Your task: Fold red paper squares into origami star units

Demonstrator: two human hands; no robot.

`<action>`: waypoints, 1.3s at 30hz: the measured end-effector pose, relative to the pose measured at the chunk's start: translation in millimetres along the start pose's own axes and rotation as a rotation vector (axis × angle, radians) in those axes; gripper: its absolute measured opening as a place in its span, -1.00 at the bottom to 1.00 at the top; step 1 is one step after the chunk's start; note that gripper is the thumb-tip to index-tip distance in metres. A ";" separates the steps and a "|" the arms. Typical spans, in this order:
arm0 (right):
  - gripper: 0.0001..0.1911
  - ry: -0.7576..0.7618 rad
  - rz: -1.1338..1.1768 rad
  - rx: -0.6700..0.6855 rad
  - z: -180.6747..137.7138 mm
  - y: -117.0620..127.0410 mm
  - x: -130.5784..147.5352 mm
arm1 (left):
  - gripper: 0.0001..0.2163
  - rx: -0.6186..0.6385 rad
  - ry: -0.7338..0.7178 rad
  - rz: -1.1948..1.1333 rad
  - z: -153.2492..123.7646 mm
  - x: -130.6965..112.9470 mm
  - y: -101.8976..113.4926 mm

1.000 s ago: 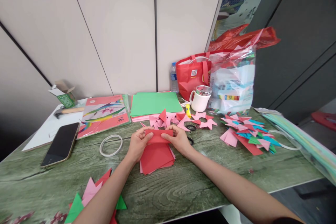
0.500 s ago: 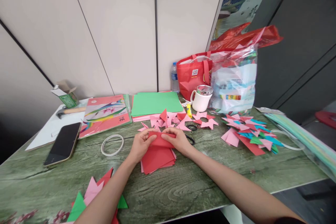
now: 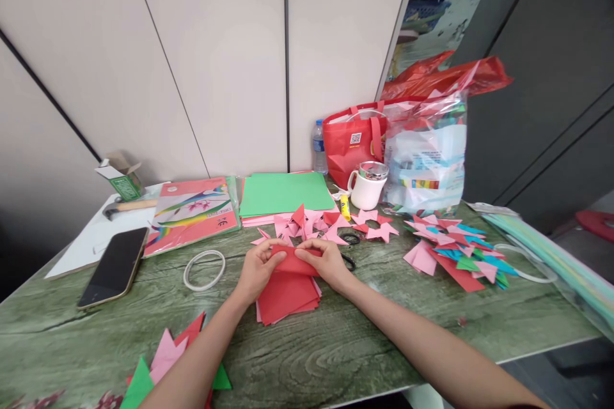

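Between both hands is a folded sheet of red paper (image 3: 293,262), held just above a stack of red and pink paper squares (image 3: 288,297). My left hand (image 3: 259,268) pinches its left end, thumb on top. At the right end, my right hand (image 3: 327,263) grips the sheet the same way. Pink and red folded paper pieces (image 3: 302,223) lie right behind the hands. Under my left forearm, partly hidden, sits a folded shape (image 3: 167,358) of green, pink and red paper.
A phone (image 3: 115,267), a white ring (image 3: 204,270) and a paper pack (image 3: 192,214) lie to the left. Green sheets (image 3: 288,195), a glue stick (image 3: 345,206) and a white mug (image 3: 368,186) stand behind. Colourful folded pieces (image 3: 465,246) and plastic-wrapped strips (image 3: 542,249) are at right.
The view has tilted slightly, so the table sits a little lower. Both hands keep their hold on the red sheet, with hardly any movement.
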State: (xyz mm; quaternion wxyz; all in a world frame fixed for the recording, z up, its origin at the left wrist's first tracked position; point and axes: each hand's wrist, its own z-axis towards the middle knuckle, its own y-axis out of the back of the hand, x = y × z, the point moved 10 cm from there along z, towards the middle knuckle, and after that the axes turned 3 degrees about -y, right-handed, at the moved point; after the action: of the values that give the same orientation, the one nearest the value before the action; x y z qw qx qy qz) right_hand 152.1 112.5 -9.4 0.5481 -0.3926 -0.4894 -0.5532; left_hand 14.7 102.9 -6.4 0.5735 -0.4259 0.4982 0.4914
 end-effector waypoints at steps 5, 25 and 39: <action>-0.84 0.019 0.006 -0.013 -1.0 2.1 6.1 | -0.53 0.023 0.064 -0.035 -2.3 0.5 -3.4; -0.83 0.083 0.030 -0.050 -2.5 13.6 17.4 | -0.70 0.089 0.204 -0.121 -6.9 14.7 -17.1; -0.77 0.027 0.061 -0.016 1.8 16.9 9.0 | -0.68 0.158 0.120 -0.097 -6.4 8.0 -20.9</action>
State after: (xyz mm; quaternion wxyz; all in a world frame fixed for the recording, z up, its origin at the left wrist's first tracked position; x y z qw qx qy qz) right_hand 167.8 113.7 1.6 0.5682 -0.4043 -0.4652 -0.5452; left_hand 34.5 94.5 -15.3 0.5974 -0.4316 0.5476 0.3962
